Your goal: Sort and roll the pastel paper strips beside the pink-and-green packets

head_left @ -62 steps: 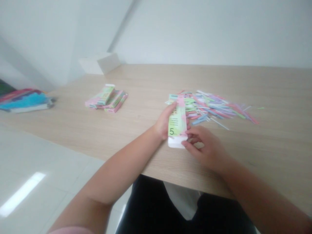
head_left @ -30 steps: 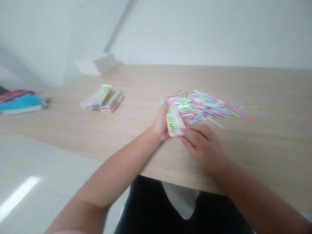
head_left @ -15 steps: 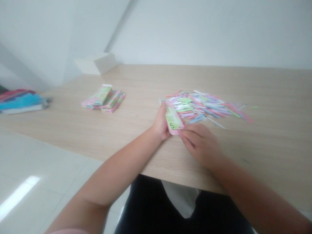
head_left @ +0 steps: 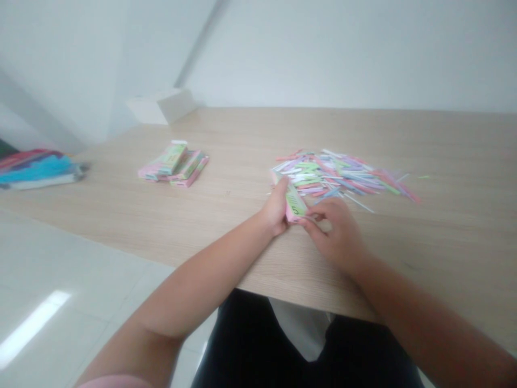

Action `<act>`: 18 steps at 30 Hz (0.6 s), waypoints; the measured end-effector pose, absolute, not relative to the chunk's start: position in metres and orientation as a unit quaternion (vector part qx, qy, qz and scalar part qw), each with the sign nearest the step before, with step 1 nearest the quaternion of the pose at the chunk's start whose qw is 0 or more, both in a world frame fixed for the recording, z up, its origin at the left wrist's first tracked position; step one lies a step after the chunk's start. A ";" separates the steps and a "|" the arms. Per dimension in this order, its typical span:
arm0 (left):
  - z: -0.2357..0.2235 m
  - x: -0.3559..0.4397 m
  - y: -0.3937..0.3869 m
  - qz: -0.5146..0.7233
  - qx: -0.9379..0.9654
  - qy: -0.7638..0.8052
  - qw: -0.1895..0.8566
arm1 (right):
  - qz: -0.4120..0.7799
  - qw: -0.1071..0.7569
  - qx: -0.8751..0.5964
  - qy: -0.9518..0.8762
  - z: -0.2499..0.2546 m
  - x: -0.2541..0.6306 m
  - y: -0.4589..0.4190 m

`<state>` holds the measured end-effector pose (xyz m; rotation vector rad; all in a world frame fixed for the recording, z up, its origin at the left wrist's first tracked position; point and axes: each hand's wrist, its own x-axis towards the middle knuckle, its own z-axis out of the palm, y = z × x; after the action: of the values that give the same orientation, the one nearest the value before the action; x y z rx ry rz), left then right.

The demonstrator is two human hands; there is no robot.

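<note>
A small green and pink box (head_left: 294, 202) marked with a 5 stands tilted on the wooden table (head_left: 444, 226), held between both hands. My left hand (head_left: 277, 207) wraps its left side, fingers closed round it. My right hand (head_left: 337, 231) pinches the box's near end with curled fingers. Just behind the box lies a loose heap of thin pastel sticks (head_left: 343, 175), pink, blue, green and white.
A pile of similar green and pink boxes (head_left: 174, 163) lies to the left on the table. A white box (head_left: 161, 105) sits at the far left corner by the wall. Colourful books (head_left: 38, 168) lie at the left edge.
The box's white flap, open earlier, is now shut. The box has turned onto its edge and shifted slightly toward the stick heap, with both hands staying on it.
</note>
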<state>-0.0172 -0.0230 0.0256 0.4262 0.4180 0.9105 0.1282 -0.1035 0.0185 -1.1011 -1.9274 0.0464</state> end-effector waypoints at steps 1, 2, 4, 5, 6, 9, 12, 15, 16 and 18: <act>0.024 -0.016 -0.023 0.425 0.225 0.196 0.854 | 0.032 0.455 -0.456 -0.764 0.019 0.127 -0.103; 0.024 -0.016 -0.023 0.417 0.241 0.195 0.854 | 0.039 0.456 -0.463 -0.759 0.020 0.127 -0.102; 0.024 -0.016 -0.023 0.405 0.240 0.204 0.858 | 0.038 0.426 -0.463 -0.776 0.022 0.127 -0.102; 0.025 -0.017 -0.022 0.403 0.228 0.213 0.860 | 0.034 0.408 -0.456 -0.791 0.024 0.127 -0.102; 0.027 -0.019 -0.022 0.404 0.214 0.220 0.862 | 0.033 0.397 -0.447 -0.801 0.025 0.129 -0.102; 0.036 -0.024 -0.023 0.403 0.180 0.217 0.870 | 0.036 0.403 -0.425 -0.809 0.026 0.134 -0.104; 0.042 -0.028 -0.025 0.407 0.173 0.197 0.875 | 0.007 0.413 -0.423 -0.807 0.025 0.138 -0.107; 0.043 -0.030 -0.025 0.421 0.181 0.198 0.867 | -0.014 0.403 -0.432 -0.807 0.025 0.137 -0.109; 0.042 -0.030 -0.025 0.426 0.184 0.198 0.863 | -0.014 0.396 -0.431 -0.810 0.025 0.137 -0.110; 0.040 -0.031 -0.024 0.434 0.187 0.199 0.859 | -0.007 0.377 -0.427 -0.822 0.024 0.136 -0.110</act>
<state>-0.0306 -0.0242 0.0398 0.3918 0.4184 0.9117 0.1364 -0.1104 0.0240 -1.0923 -2.1010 -0.0174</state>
